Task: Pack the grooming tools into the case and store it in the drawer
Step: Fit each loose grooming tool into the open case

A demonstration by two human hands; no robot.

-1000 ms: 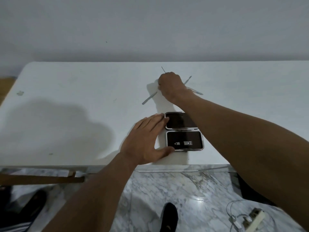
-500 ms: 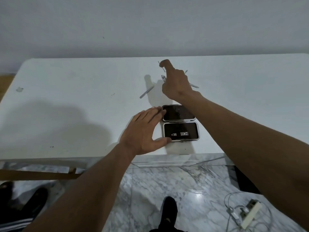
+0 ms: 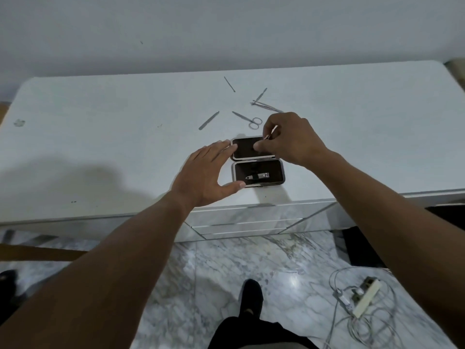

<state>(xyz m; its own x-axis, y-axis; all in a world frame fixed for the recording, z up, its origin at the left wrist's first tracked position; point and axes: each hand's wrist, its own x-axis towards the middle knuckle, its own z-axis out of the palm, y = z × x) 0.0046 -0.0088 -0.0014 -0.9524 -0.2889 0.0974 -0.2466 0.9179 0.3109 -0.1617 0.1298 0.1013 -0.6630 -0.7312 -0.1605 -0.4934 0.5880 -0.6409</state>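
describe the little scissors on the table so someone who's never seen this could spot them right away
On the white table, find the open dark case near the front edge, between the two hands. Just behind it lie loose metal tools; the scissors are the nearest of them. They alone end in two round finger loops, while the others are plain thin sticks.

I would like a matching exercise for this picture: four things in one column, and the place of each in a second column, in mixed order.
Things:
1. nail clipper
2. scissors
3. left hand
4. power strip

Places:
A. on the floor among cables
B. on the table beyond the case
C. in the near half of the case
D. against the case's left side

Pairs: 1-C, 2-B, 3-D, 4-A
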